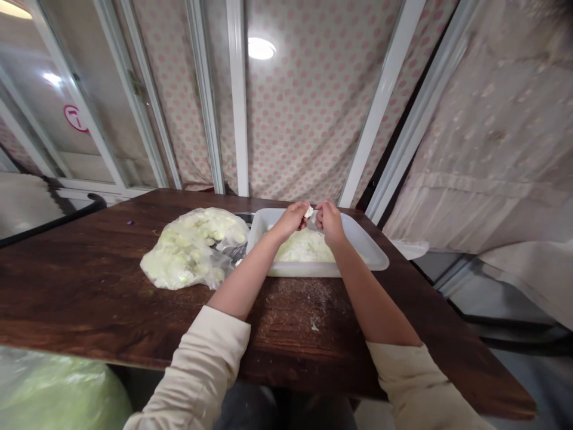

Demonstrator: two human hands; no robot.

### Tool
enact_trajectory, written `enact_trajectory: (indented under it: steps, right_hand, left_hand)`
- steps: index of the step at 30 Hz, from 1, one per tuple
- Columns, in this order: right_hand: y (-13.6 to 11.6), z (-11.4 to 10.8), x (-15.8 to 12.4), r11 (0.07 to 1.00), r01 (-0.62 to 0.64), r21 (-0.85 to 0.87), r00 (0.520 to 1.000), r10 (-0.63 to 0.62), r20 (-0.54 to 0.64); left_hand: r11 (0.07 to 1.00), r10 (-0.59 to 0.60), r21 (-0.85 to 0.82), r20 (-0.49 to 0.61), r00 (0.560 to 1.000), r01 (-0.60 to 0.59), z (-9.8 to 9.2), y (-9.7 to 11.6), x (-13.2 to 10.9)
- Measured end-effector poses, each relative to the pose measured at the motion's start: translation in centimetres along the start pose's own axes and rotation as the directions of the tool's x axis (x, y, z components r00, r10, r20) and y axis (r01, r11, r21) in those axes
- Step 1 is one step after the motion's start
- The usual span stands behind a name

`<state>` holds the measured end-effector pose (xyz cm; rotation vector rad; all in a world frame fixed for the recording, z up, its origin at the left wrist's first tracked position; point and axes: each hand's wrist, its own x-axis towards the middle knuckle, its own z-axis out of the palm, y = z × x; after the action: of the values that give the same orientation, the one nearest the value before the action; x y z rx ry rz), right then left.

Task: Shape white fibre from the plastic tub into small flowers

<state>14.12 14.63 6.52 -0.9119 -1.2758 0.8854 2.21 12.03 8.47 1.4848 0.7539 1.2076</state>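
My left hand point(293, 218) is closed in a pinch on a small white crumbly piece point(308, 211) that looks like a cauliflower floret. Close beside it, my right hand point(328, 220) has its fingers curled together, and whatever they may hold is hidden. Both hands are raised above a white plastic tub point(373, 257). Inside the tub lies a heap of pale, crumbly bits point(304, 248). To the left, a clear plastic bag point(192, 248) full of pale yellow-green lumps rests on the table, its opening facing the tub.
The dark wooden table point(111, 310) carries scattered white crumbs point(313, 301) in front of the tub. A dark metallic object point(245, 218) shows partly between bag and tub. Below the table's left edge sits another bag point(62, 391) with green contents. Curtained glass panels point(308, 119) stand behind.
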Motion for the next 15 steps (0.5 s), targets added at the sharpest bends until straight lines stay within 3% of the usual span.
enact_trajectory:
  steps: [2, 6, 15]
  right_hand:
    - [-0.49, 0.50, -0.45, 0.999, -0.025, 0.036, 0.998, 0.023, 0.063]
    - [-0.90, 1.05, -1.05, 0.997, 0.070, 0.038, 0.969, -0.077, 0.236]
    - [-0.23, 0.70, -0.63, 0.992, 0.113, 0.047, 0.976, -0.120, 0.184]
  left_hand:
    - [1.000, 0.007, 0.004, -0.018, 1.000, -0.007, -0.02, -0.11, 0.11]
    - [1.000, 0.010, 0.028, -0.065, 0.998, -0.008, -0.10, -0.30, 0.32]
    - [0.999, -0.009, 0.035, -0.004, 1.000, 0.009, 0.03, 0.09, 0.07]
